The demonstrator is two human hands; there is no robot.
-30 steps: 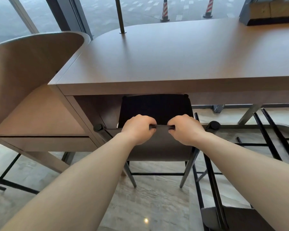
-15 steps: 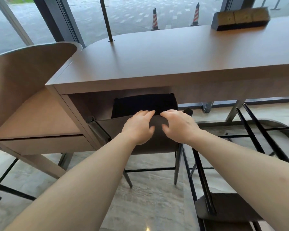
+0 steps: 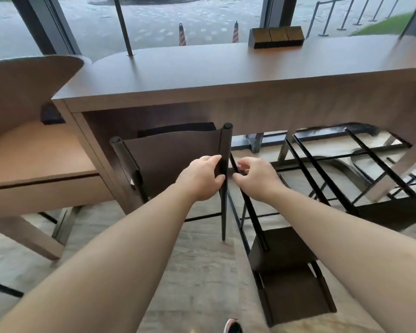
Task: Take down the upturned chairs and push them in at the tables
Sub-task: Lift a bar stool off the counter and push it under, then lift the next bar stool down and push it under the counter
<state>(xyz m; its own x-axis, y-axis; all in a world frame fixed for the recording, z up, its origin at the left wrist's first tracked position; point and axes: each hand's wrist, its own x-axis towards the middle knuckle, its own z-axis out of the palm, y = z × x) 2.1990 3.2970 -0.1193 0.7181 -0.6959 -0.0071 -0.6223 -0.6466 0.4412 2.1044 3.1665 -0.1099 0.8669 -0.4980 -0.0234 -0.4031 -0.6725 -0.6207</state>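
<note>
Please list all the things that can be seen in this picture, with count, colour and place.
Long brown wooden counter table: one, brown, across the middle by the window.
Upright dark brown chair: one, pushed in under the table.
Upturned black metal-legged chair: one, right of the upright chair, legs leaning up towards the table.
Curved tan wooden bench: one, far left.
Dark box with brown blocks: one, on the table's far edge.
Striped red-white cones: two, outside.
Left hand: on the upright chair's right post.
Right hand: beside it, fingers curled.

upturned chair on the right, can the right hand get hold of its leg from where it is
Probably yes. The right hand is open, right beside the nearest black leg of the upturned chair, with nothing between them. The left hand is at the post of the pushed-in chair.
</note>
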